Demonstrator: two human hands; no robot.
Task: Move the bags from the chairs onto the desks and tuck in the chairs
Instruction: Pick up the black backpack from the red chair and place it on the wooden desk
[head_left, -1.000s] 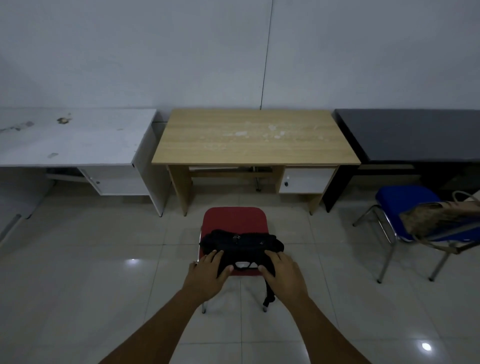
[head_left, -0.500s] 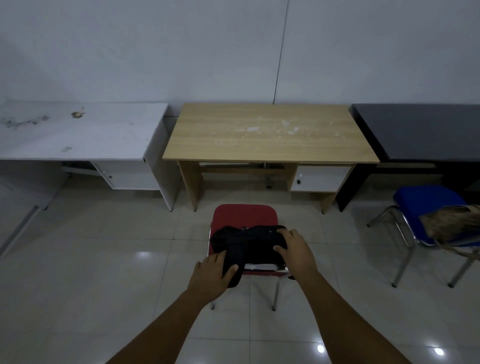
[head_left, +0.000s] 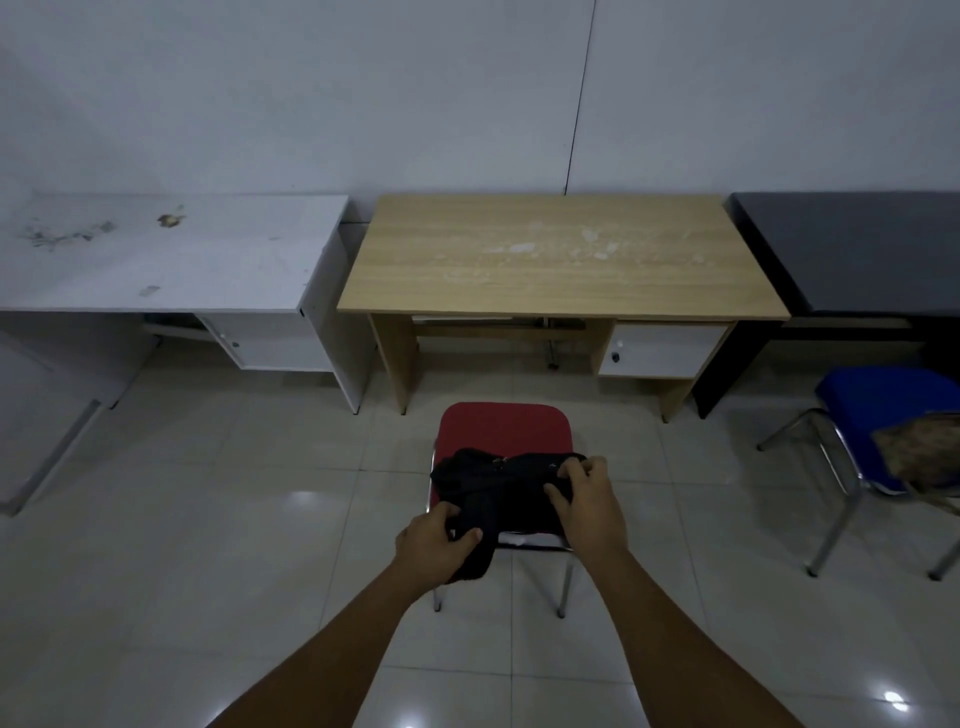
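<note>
On the red chair (head_left: 503, 427), both hands (head_left: 586, 506) grip the black bag (head_left: 506, 491).

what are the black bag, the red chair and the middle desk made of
Black bag: soft matte fabric, probably nylon or canvas; it slumps and folds where the left hand and right hand grip it.
Red chair: seat looks like cloth or vinyl padding; legs are shiny metal tube.
Middle desk: light wood-grain top, likely laminate board, with pale worn patches.

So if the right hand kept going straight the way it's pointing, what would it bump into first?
The right hand points away over the black bag it grips. Beyond the red chair seat lies bare floor, so probably the wooden desk, though depth is unclear.
</note>
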